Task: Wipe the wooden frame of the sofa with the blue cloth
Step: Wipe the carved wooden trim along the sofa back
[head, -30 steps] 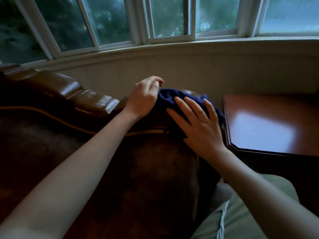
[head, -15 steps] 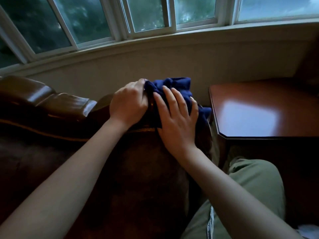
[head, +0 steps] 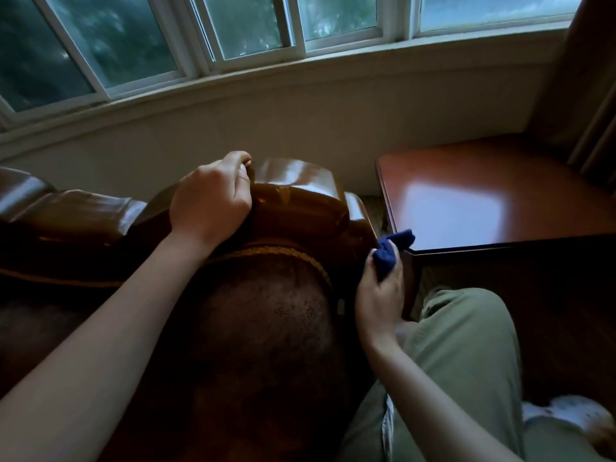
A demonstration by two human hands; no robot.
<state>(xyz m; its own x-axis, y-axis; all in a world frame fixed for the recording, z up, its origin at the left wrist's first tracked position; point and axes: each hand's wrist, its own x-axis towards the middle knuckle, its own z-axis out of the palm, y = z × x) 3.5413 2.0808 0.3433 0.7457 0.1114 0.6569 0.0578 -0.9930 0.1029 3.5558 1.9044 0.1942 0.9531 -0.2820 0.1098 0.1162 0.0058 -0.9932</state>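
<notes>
The sofa's glossy carved wooden frame runs along the top of the dark upholstered back. My left hand grips the top rail of the frame, fingers curled over its far edge. My right hand holds the bunched blue cloth against the right side of the frame, low in the gap beside the table. Most of the cloth is hidden in my palm.
A reddish wooden side table stands close to the sofa's right side, leaving a narrow gap. A white sill and bay window curve behind. My knee in green trousers is at the lower right.
My right hand has carried the cloth off the frame's top and down its right side. My left hand stays on the top rail, now bare of cloth. The view has tilted down.
</notes>
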